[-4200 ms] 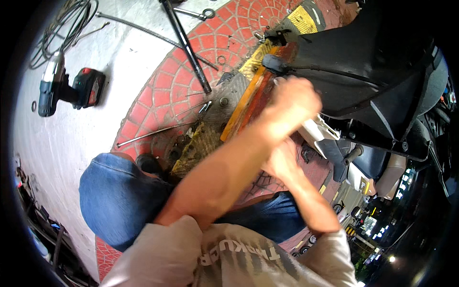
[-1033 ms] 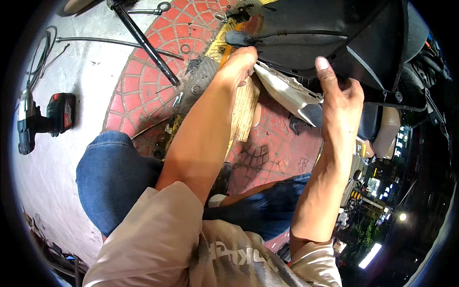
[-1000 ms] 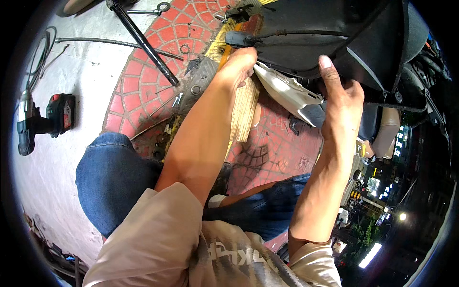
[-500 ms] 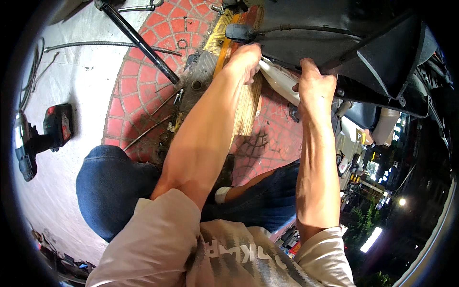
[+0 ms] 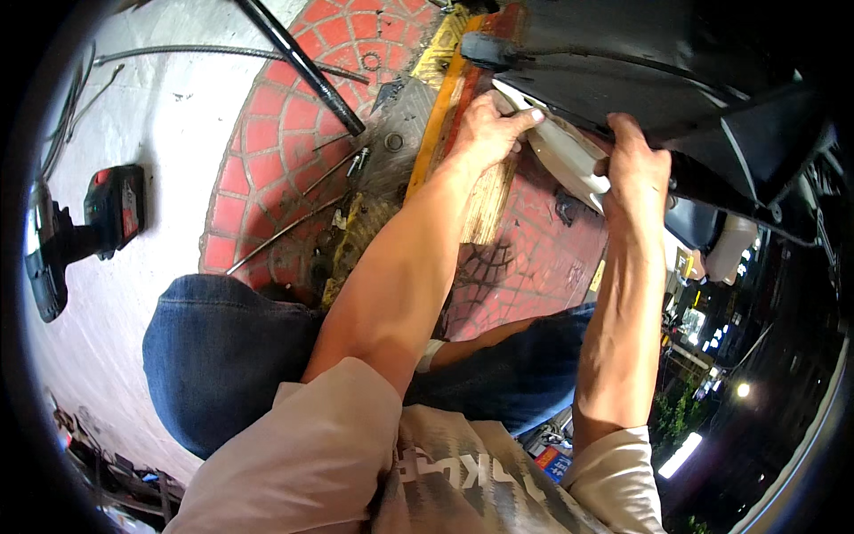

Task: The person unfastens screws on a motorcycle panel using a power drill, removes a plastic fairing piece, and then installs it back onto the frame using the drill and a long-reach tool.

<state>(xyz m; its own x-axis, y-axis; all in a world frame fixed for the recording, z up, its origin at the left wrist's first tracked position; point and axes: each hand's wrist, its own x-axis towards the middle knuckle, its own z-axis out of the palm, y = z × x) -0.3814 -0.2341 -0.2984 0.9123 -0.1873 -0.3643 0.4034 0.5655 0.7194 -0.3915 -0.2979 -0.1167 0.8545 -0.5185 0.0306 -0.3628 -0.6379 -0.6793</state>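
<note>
Both arms [image 5: 391, 254] reach forward, hands [image 5: 487, 133] on white panel [image 5: 566, 153].

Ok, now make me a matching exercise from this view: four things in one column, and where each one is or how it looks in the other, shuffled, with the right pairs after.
Things
1. white panel
2. power drill
3. wooden board
4. black tube

Places and looks
A. orange along one long edge
B. at the far left, on the pale ground
C. between the left hand and the right hand
D. long and straight, its lower end over the red paving

Right pairs: 1-C, 2-B, 3-A, 4-D
</note>
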